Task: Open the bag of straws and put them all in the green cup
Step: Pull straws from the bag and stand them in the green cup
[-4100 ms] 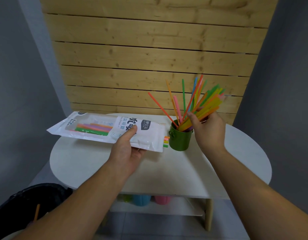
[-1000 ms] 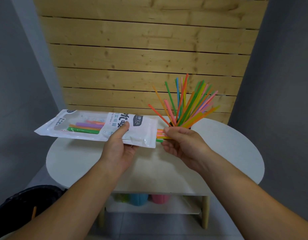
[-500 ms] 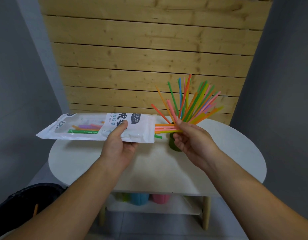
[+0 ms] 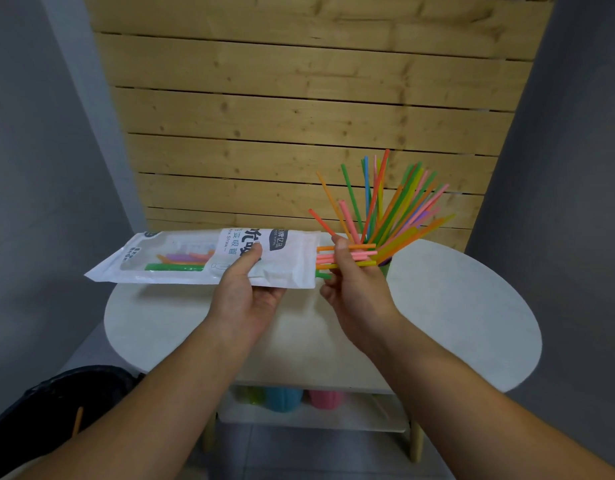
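Note:
My left hand (image 4: 245, 289) holds the white straw bag (image 4: 181, 259) level above the table, its open end facing right. A few coloured straws remain inside, seen through its clear window. My right hand (image 4: 354, 285) pinches several straws (image 4: 363, 255) that stick out of the bag's mouth. Behind that hand stands the green cup (image 4: 385, 265), mostly hidden, with many coloured straws (image 4: 396, 209) fanning up out of it.
The white oval table (image 4: 455, 323) stands against a wooden slat wall. On its lower shelf sit green, blue and pink cups (image 4: 285, 398). A black bin (image 4: 50, 410) with an orange straw in it is at the lower left.
My right hand went from the cup to the bag's mouth, took hold of straw ends and has drawn them farther out to the right. The bag has stayed in my left hand.

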The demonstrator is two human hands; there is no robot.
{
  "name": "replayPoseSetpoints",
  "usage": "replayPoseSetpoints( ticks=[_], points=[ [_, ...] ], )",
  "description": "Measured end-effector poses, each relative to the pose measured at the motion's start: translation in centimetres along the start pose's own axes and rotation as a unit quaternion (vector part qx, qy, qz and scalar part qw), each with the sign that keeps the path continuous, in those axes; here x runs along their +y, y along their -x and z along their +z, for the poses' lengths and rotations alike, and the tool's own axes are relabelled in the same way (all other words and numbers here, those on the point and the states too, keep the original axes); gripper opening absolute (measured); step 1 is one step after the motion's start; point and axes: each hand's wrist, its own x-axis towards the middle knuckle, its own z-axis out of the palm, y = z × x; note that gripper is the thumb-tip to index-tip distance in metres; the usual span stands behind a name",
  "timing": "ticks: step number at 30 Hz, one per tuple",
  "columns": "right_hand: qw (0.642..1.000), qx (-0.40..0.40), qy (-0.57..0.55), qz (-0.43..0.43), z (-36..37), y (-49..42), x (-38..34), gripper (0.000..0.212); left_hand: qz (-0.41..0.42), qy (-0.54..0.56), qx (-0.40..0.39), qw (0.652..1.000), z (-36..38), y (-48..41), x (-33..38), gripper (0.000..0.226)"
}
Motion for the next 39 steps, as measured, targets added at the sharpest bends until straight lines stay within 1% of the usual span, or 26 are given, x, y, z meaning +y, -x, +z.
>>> replayPoseSetpoints(
  ticks=[2, 4, 6, 9, 11, 14, 18, 25, 27, 33, 35, 39],
  points=[
    [0.999, 0.012, -0.033, -0.002, 0.0, 0.0, -0.2, 0.017, 0.001, 0.003, 0.000, 1.000, -0.1, 0.0, 0.1, 0.028],
    [0.998, 0.019, -0.051, -0.008, 0.0, 0.1, -0.5, 0.015, -0.001, 0.008, 0.002, 1.000, -0.1, -0.1, 0.1, 0.032],
    [0.998, 0.022, -0.052, -0.027, -0.3, 0.1, -0.6, 0.017, -0.001, 0.013, 0.006, 1.000, -0.1, -0.2, 0.2, 0.036],
    [0.997, 0.018, -0.008, -0.073, -1.2, -0.1, -0.9, 0.027, 0.003, 0.023, 0.016, 1.000, -0.2, -0.4, 0.5, 0.039],
    [0.996, 0.011, 0.009, -0.092, -1.7, 0.0, -1.3, 0.030, 0.006, 0.029, 0.022, 0.999, -0.2, -0.5, 0.5, 0.041],
    [0.995, -0.002, 0.007, -0.099, -2.4, 0.2, -2.1, 0.026, 0.008, 0.035, 0.025, 0.999, -0.2, -0.5, 0.5, 0.042],
    [0.996, -0.018, 0.000, -0.088, -3.1, 0.4, -2.8, 0.025, 0.008, 0.040, 0.025, 0.999, -0.2, -0.6, 0.4, 0.042],
    [0.993, -0.006, -0.018, -0.117, -4.5, 0.4, -5.0, 0.025, 0.019, 0.049, 0.032, 0.998, -0.5, -0.9, 0.9, 0.040],
    [0.993, -0.019, -0.020, -0.115, -4.9, 0.4, -5.5, 0.023, 0.020, 0.046, 0.031, 0.998, -0.6, -0.9, 0.9, 0.040],
    [0.990, -0.111, -0.017, -0.089, -5.4, 0.9, -5.5, 0.019, 0.009, 0.033, 0.030, 0.999, -0.5, -0.8, 0.4, 0.037],
    [0.989, -0.098, -0.015, -0.106, -5.4, 1.0, -5.7, 0.019, 0.007, 0.032, 0.028, 0.999, -0.4, -0.7, 0.4, 0.034],
    [0.986, -0.017, -0.001, -0.165, -6.1, 0.6, -6.6, 0.021, 0.006, 0.035, 0.029, 0.999, -0.5, -0.8, 0.5, 0.032]
  ],
)
